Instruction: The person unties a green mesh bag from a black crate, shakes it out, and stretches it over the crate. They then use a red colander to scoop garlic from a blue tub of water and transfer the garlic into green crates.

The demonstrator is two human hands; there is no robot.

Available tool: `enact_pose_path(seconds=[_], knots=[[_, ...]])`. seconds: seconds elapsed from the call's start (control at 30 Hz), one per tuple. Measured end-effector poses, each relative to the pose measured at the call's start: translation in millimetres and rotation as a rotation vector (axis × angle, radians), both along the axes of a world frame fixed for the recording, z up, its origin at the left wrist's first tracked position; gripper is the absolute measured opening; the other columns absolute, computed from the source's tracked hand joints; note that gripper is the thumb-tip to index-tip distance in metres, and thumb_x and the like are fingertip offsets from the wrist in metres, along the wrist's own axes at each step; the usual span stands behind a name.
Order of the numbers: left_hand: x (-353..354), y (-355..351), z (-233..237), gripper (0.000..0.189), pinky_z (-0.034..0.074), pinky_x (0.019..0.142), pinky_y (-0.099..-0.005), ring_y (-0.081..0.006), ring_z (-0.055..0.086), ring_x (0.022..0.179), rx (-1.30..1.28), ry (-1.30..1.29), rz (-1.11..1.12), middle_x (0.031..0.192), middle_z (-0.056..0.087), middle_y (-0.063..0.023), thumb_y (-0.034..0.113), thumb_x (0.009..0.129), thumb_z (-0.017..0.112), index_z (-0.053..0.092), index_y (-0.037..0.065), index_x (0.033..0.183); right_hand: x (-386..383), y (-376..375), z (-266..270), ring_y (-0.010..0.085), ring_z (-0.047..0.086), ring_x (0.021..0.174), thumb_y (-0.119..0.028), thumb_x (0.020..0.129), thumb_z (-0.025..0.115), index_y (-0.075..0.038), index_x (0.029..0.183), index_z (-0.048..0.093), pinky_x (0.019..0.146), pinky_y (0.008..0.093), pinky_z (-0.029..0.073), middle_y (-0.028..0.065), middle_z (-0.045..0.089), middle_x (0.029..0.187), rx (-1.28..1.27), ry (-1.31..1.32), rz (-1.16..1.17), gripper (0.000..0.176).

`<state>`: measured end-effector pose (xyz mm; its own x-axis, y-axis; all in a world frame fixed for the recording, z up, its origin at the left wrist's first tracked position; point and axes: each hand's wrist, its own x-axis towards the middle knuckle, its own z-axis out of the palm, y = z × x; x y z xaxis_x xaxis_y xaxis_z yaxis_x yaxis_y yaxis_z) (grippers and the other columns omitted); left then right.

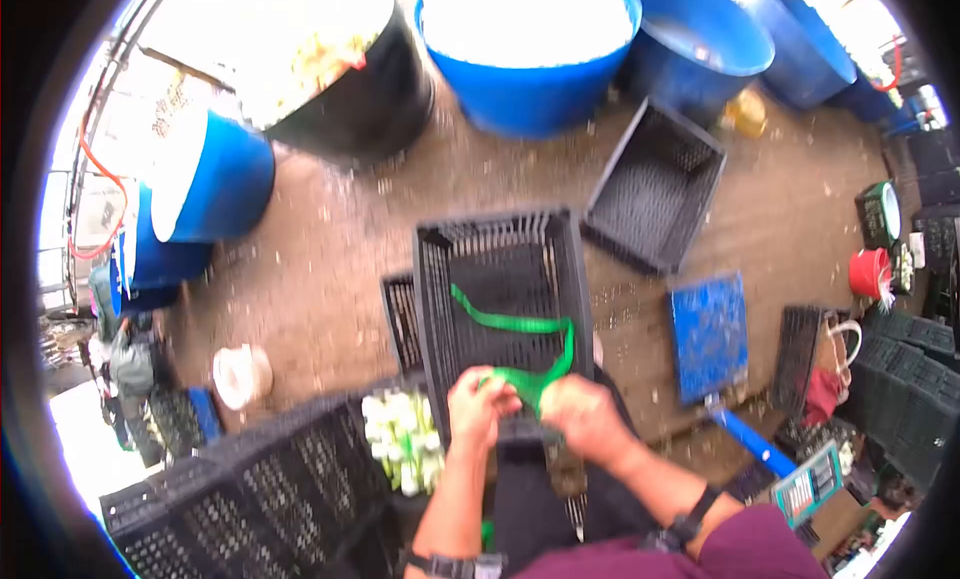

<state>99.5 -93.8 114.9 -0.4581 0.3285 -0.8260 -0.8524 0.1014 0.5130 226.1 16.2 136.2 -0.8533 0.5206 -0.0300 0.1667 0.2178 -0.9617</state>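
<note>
A long green plastic strip [512, 324] trails in a curve over the inside of a black slatted crate [425, 309] in front of me. My left hand [480, 409] pinches one part of the strip with curled fingers at the crate's near side. Close beside it on the right, my right hand [580, 414] is closed in a fist around the bunched part of the strip. Between the two hands the strip spreads wider. Pale green and white vegetables [402, 441] lie just left of my left wrist.
Behind stand large blue tubs [530, 89] and a black tub [360, 109]. Another black crate [650, 199] lies at the upper right, with a blue platform scale [708, 337] below it. Stacked crates [270, 489] block the left front. A white bucket [242, 375] sits on the floor.
</note>
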Motion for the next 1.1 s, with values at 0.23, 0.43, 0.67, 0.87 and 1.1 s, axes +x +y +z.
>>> enact_pose_path(seconds=[0.23,0.43,0.67,0.87,1.1], knots=[[-6.8,-10.6,-18.9,0.008,0.043,0.052,-0.0257,-0.0111,0.049,0.059,-0.203,0.23,-0.052,0.066,0.05,-0.0012,0.003,0.076,0.055,0.047,0.005,0.076,-3.7,-42.0,-1.1,0.0319,0.05,0.058,-0.014,0.069,0.065,-0.002,0.057,0.047,0.054,0.0391,0.041,0.0136,0.048,0.06,-0.075,-0.311,0.123,0.025],[-19.3,-2.9,-11.1,0.011,0.039,0.058,-0.0214,-0.0062,0.044,0.062,-0.268,0.804,-0.031,0.067,0.047,0.0009,0.008,0.079,0.056,0.048,0.003,0.075,-36.9,-27.6,10.0,0.0261,0.052,0.06,-0.023,0.073,0.063,-0.001,0.077,0.057,0.056,0.0344,0.043,0.0126,0.052,0.067,-0.04,-0.116,0.004,0.023],[-6.9,6.0,-1.1,0.017,0.031,0.046,-0.0157,-0.001,0.037,0.052,-0.085,0.581,-0.046,0.06,0.045,0.0053,0.012,0.077,0.063,0.049,0.004,0.074,-48.9,-26.0,-14.7,0.0092,0.052,0.058,-0.021,0.074,0.066,0.003,0.086,0.057,0.053,0.0223,0.044,0.0048,0.056,0.068,-0.92,-0.454,-0.154,0.028],[-12.1,-6.8,-6.1,0.017,0.029,0.043,-0.0146,-0.0004,0.037,0.049,-0.047,0.378,-0.154,0.059,0.044,0.0064,0.006,0.073,0.066,0.05,0.004,0.079,-33.3,-16.0,-30.2,0.0058,0.05,0.057,-0.004,0.072,0.058,0.0,0.072,0.059,0.052,0.0213,0.041,-0.0008,0.055,0.061,-0.811,-0.36,-0.103,0.004],[-26.1,-15.9,11.4,0.041,0.031,0.044,-0.0128,0.0007,0.035,0.047,-0.178,0.373,-0.542,0.054,0.04,0.0092,0.0,0.062,0.071,0.05,-0.002,0.098,-29.8,16.0,-40.3,0.0061,0.051,0.061,0.001,0.076,0.054,0.003,0.088,0.06,0.056,0.0192,0.041,-0.0012,0.058,0.069,-0.544,-0.268,-0.392,0.013]])
